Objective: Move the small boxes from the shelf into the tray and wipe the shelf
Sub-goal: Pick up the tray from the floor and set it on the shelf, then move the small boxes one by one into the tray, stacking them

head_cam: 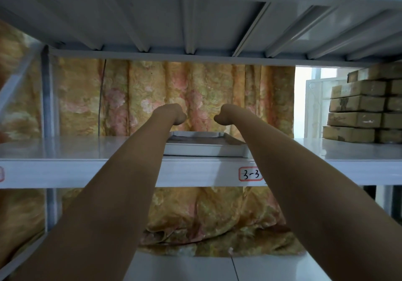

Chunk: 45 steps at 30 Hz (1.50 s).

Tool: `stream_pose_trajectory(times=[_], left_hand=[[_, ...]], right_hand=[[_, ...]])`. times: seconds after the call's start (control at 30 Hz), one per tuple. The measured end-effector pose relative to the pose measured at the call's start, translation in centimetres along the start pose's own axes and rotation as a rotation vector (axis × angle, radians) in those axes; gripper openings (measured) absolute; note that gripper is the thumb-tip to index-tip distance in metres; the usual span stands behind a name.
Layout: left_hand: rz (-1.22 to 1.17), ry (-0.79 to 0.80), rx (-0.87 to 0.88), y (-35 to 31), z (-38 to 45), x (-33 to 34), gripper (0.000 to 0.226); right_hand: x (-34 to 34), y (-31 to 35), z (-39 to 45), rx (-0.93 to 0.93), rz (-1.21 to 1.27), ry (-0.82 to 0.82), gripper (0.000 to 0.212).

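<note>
The head view looks along two bare forearms that reach forward and up over the front lip of a white metal shelf (87, 150). A red-bordered label (250, 174) reading "3-3" is stuck on that lip, just beside the right forearm. On the shelf, between the two arms, lies a shallow white tray (206, 148), its near rim close to the shelf edge; nothing can be seen in it from this low angle. Beyond the tray, the left hand (174, 115) and the right hand (224, 115) are bent down at the wrists, near each other but apart. Their fingers point away from the camera and are hidden, so whether they are curled or hold anything cannot be told. Farther right on the same shelf, well apart from the tray, stands a stack of small boxes (359, 113), brown and flat. A yellow floral curtain (134, 97) hangs behind the shelf.
</note>
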<state>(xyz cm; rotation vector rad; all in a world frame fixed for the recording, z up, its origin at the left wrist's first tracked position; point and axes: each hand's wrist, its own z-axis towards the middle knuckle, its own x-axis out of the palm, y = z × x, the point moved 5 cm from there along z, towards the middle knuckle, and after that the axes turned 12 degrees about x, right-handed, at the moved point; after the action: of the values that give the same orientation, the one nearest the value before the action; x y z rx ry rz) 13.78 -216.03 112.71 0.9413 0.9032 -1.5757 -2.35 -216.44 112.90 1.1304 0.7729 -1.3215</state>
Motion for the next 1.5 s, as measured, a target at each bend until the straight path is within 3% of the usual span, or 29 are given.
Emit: stream_pose_trajectory(times=[0.1, 0.23, 0.53, 0.93, 1.07, 1.2, 1.27, 1.5], left_hand=[[0.076, -0.104, 0.075, -1.3, 0.2, -0.9, 0.039], [0.104, -0.102, 0.114, -3.0, 0.3, 0.2, 0.039], [-0.095, -0.086, 0.285, -8.7, 1.5, 0.7, 0.043], [-0.153, -0.057, 0.516, -23.1, -0.1, 1.4, 0.038], [-0.143, -0.064, 0.546, -29.7, -1.4, 2.2, 0.036], [-0.063, -0.099, 0.618, -36.9, -3.6, 3.4, 0.041], [-0.001, -0.141, 0.657, -40.1, -4.5, 3.9, 0.042], [-0.001, -0.196, 0.698, -48.9, -6.6, 5.0, 0.037]], right_hand=[[-0.4, 0.0, 0.2, -0.012, -0.01, -0.05, 0.043], [0.0, -0.3, 0.0, -0.004, -0.042, -0.087, 0.042], [-1.5, -5.9, -2.0, 0.111, -0.102, -0.151, 0.044], [-5.8, -19.2, -6.0, 0.309, -0.198, -0.148, 0.046], [-6.6, -25.3, -7.9, 0.34, -0.2, -0.126, 0.052], [-7.3, -32.8, -8.5, 0.384, -0.206, -0.129, 0.043], [-7.7, -36.3, -8.5, 0.4, -0.207, -0.169, 0.036], [-8.9, -42.4, -13.5, 0.431, -0.223, -0.265, 0.05]])
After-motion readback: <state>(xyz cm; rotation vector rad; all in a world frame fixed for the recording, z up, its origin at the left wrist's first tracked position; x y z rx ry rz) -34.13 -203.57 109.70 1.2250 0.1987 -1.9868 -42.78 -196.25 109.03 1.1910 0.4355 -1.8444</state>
